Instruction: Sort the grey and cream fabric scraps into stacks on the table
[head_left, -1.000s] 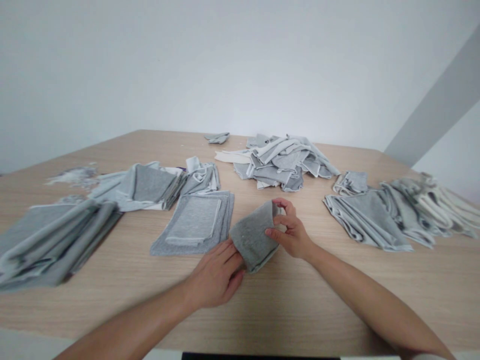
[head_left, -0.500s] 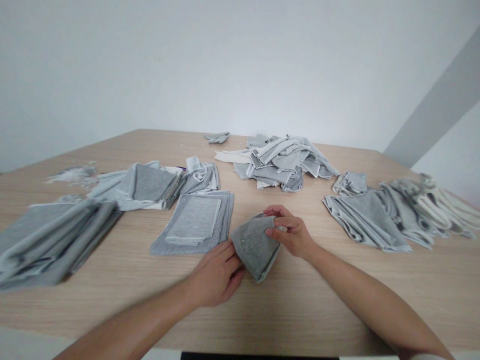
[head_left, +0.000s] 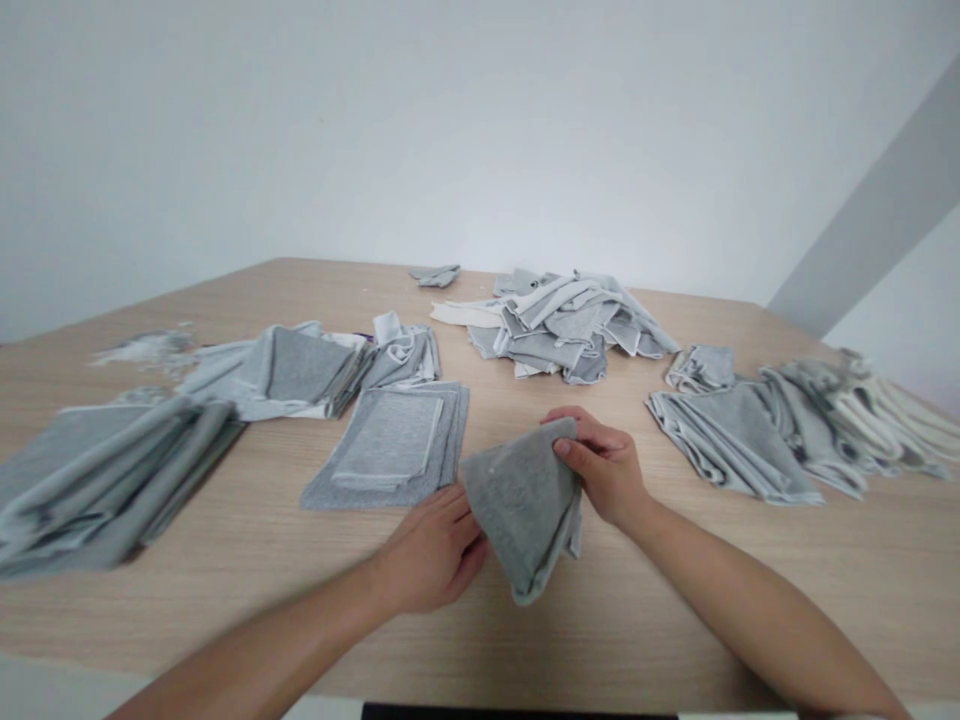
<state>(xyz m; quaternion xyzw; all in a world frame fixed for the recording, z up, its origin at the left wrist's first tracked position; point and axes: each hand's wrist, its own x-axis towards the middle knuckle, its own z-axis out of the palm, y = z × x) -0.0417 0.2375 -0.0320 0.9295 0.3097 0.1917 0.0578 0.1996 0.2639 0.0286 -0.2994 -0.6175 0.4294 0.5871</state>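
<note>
Cloth stack left of held cloth, heap behind.

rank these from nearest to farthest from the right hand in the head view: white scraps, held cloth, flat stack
1. Held cloth: nearest, gripped by its upper right corner in the right hand.
2. Flat stack: lies to the left of the cloth.
3. White scraps: farthest, well over on the left, past the stack.
</note>
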